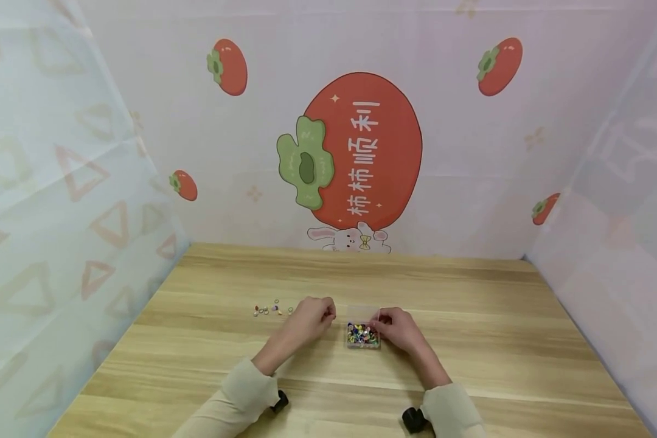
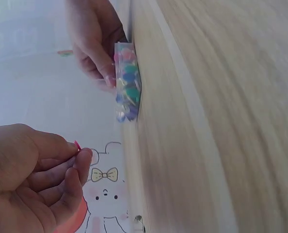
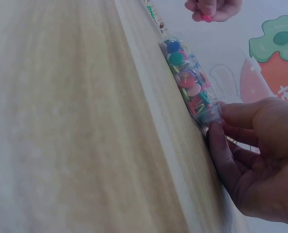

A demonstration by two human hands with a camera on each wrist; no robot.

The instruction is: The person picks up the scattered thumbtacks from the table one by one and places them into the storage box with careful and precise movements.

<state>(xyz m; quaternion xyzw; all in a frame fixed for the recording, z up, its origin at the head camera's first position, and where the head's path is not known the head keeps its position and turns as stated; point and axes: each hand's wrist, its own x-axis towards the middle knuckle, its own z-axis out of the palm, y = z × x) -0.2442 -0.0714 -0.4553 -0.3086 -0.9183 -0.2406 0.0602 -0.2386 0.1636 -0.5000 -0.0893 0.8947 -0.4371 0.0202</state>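
Note:
A small clear plastic box (image 1: 363,346) filled with colourful thumbtacks (image 3: 186,77) sits on the wooden table, its transparent lid (image 1: 360,312) raised at the back. My right hand (image 1: 398,329) grips the box's right end, thumb and fingers at its corner in the right wrist view. To the left of the box, my left hand (image 1: 311,317) pinches a pinkish-red thumbtack (image 2: 77,145) between thumb and fingertip, raised off the table. The palm and other fingers of that hand show loosely curled in the left wrist view.
Several loose thumbtacks (image 1: 266,311) lie scattered on the table (image 1: 443,292) left of my left hand. A fabric backdrop (image 1: 449,201) with printed persimmons stands behind the table, and patterned side panels (image 1: 60,182) flank it.

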